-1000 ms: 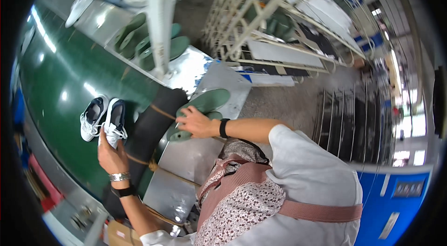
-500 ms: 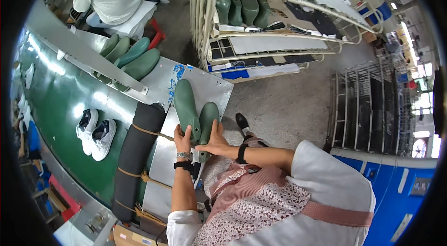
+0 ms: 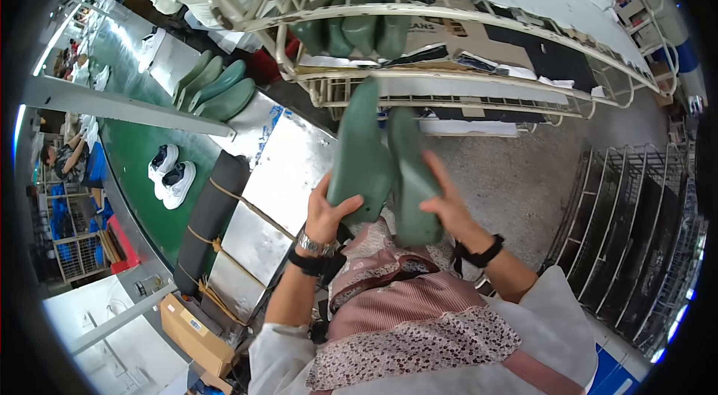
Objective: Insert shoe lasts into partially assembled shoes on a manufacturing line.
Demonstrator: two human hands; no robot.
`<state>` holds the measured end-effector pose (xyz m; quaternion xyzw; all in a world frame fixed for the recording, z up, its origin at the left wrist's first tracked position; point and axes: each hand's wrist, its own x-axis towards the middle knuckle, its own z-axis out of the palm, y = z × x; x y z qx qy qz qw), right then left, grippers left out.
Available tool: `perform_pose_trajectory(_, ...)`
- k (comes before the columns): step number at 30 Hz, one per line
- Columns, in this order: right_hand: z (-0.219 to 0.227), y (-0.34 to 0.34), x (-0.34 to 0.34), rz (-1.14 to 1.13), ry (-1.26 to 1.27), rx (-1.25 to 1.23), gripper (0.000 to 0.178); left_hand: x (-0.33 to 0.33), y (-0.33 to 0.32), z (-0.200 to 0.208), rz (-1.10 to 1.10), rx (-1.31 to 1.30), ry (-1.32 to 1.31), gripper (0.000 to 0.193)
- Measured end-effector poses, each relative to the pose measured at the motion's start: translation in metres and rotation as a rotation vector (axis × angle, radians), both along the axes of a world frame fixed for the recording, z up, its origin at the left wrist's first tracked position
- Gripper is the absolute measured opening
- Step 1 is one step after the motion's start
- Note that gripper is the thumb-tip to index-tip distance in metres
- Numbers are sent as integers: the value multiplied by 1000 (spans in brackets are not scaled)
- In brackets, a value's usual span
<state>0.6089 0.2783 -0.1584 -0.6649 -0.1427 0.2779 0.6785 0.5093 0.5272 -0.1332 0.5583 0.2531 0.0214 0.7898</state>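
At the left, a pair of white shoes [image 3: 178, 187] sits on the green work surface [image 3: 123, 133], beside a dark roll [image 3: 206, 221] bound with cord; behind it, more green lasts [image 3: 226, 100] lie in a row near the bare metal top [image 3: 288, 163]. Further right, the left hand [image 3: 323, 214] is closed partway round the heel end of the first green last [image 3: 359, 156], thumb across the near face and fingers along its outer side. This last is held up off any surface, toe pointing away, toward the pale wire rack [image 3: 479, 16]. Just to its right, the second green last [image 3: 410, 180] is held up likewise, the right hand [image 3: 453, 208] curled on its outer side with the thumb toward the near face; that hand is a little blurred and its far fingertips seem hidden, so how firmly they press is hard to judge. Smooth, rounded sides probably slip easily, so a full wrap low on each heel, level wrists and toes kept aligned would serve well, with enough space between the two lasts to avoid knocking. At far right stands a dark wire rack [image 3: 619, 238].
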Motion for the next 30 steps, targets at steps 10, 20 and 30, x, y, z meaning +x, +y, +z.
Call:
perform_pose_trajectory(10,70,3,262,-255,188,1,77,234,-49,85,-217,1277,-311,70)
perform_pose_trajectory(20,-6,82,307,-380,-704,-370,79,97,81,2,-560,1087,-146,35)
perform_pose_trajectory(30,0,314,-25,267,-573,-305,45,-72,503,-80,-5,1427,503,56)
